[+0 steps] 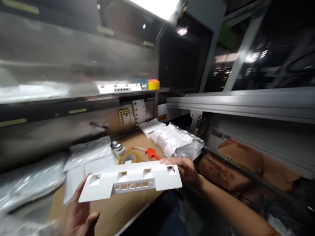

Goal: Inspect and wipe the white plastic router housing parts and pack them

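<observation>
While held level above the brown workbench (pixel 118 209), one long white plastic panel with square cut-outs (pixel 130 182) spans both hands: left hand (pixel 80 213) cupped under its near end, fingers closed loosely on the edge; right hand (pixel 185 170) clamped on the far end. Could tilt and slip from the light left grip. Just beyond the right hand: one orange-handled cutter (pixel 150 152), one yellow tape roll (pixel 128 158), one heap of clear bagged parts (pixel 177 141). Farther off, one yellow-orange roll (pixel 153 84) on a shelf.
</observation>
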The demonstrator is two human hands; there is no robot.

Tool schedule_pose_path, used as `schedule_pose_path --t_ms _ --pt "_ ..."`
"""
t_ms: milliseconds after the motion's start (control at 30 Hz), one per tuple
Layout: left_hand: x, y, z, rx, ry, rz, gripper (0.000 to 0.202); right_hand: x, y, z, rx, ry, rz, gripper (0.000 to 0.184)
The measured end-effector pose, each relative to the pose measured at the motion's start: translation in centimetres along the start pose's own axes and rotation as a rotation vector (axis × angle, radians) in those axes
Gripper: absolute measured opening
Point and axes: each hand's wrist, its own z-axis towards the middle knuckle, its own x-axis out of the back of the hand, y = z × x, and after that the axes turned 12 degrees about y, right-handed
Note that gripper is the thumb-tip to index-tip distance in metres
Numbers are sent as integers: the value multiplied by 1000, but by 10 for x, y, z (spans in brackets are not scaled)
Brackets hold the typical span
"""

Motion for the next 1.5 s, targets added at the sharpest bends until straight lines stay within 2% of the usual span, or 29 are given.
schedule_pose_path --t_ms 33,100,200,300,467,567,800,933,1033,1200,1367,1467,1500 --pt "7 2 0 -34 7 5 79 -21 -2 -9 -46 -4 81 35" --pt "19 3 1 -66 106 40 70 -55 -7 -26 -154 -5 198 33" --pt "39 -2 0 3 263 -67 67 -90 -13 -49 -323 35 282 31" --pt "57 -6 -9 7 350 -138 68 -111 -18 -62 -435 79 288 28" --pt "67 -13 -18 -168 388 -80 75 -130 -20 -67 -524 65 294 26" --pt "63 -20 -18 -243 419 -113 72 -132 -19 -68 -516 63 330 28" --pt "57 -25 -23 -171 371 5 68 -118 -14 -79 -602 64 266 29" --pt "55 -26 -24 -200 375 -26 70 -112 -9 -87 -568 39 261 35" --pt "56 -27 -24 -232 383 -10 77 -107 -6 -89 -563 -4 231 40" --pt "59 -24 -27 -251 374 -41 80 -95 -4 -82 -528 -90 217 40" --pt "49 -14 -35 -145 363 -79 74 -92 -5 -82 -497 -35 202 37" --pt "42 -13 -34 -79 430 -160 80 -92 -5 -86 -477 3 197 39" --pt "41 -13 -32 -19 471 -233 79 -91 -5 -87 -466 6 196 41"
